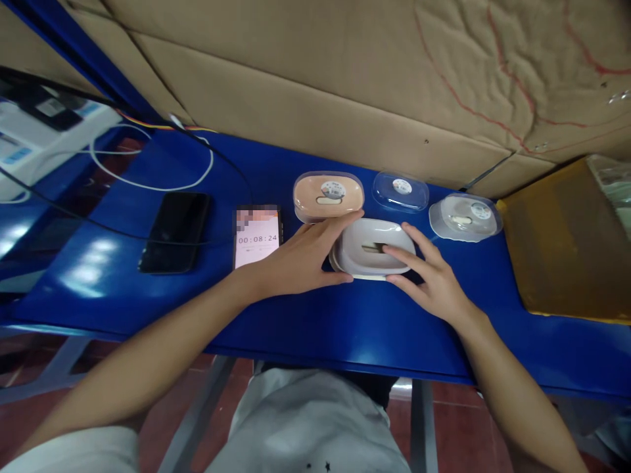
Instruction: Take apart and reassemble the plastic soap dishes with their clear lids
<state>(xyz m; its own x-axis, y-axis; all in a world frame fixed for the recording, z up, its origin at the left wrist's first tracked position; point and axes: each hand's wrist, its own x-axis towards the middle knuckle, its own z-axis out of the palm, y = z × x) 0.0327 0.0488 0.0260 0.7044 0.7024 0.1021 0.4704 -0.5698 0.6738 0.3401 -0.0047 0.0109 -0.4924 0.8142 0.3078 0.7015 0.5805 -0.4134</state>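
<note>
A white oval soap dish point(357, 258) with a slot in its middle rests on the blue table between my hands. My left hand point(305, 256) grips its left end, thumb at the front and fingers at the back edge. At the right end, my right hand point(434, 279) holds it too, with thumb in front, one finger at the back rim and another reaching in over the slot. Just behind stands a peach soap dish point(306, 190) under a clear cover. A loose clear lid point(384, 190) with a round label lies to its right, then a white covered soap dish point(446, 213).
Left of my hands lie a phone showing a timer point(256, 246) and a dark phone point(175, 230). Cables point(210, 161) run across the table's left side. A cardboard box point(566, 243) stands at the right. Brown paper-covered boarding point(296, 85) closes off the back.
</note>
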